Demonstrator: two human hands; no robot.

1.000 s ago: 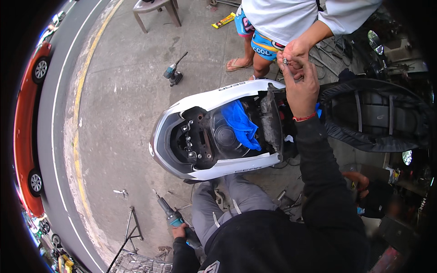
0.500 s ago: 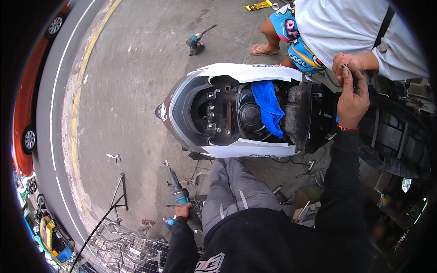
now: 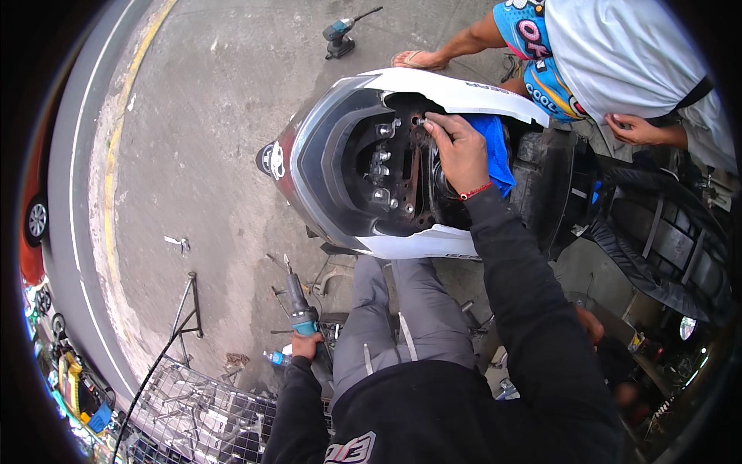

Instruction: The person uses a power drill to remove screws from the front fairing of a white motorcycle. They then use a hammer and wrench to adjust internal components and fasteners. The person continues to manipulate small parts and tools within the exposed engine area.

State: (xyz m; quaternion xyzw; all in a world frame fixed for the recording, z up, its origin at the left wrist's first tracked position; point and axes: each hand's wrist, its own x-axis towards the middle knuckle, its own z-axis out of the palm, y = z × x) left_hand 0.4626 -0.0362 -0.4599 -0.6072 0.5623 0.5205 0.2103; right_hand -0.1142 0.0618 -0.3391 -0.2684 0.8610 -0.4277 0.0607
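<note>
My right hand (image 3: 461, 151) reaches into the open seat area of a white and black scooter (image 3: 309, 170). Its thumb and forefinger pinch a small metal bolt (image 3: 421, 121) beside a hole in the rusty frame plate. A blue cloth (image 3: 495, 151) lies behind that hand, over the tank area. Low on the left, my left hand (image 3: 307, 345) is wrapped round a teal and black power tool (image 3: 297, 300), its long nose pointing away from me. Metal brackets (image 3: 382, 157) stand in the scooter's tail, ahead of my right fingers.
Across the scooter is a person in a white shirt (image 3: 610, 54), one hand (image 3: 635, 130) near the waist. A second teal power tool (image 3: 338, 35) stands on the ground. The detached-looking black seat (image 3: 657, 232) is at right. A wire rack (image 3: 193, 410) holds metal tools at lower left.
My right hand has moved left from beside the other person's hands to the scooter's frame, with the small bolt in its fingers. My left hand still grips the power tool.
</note>
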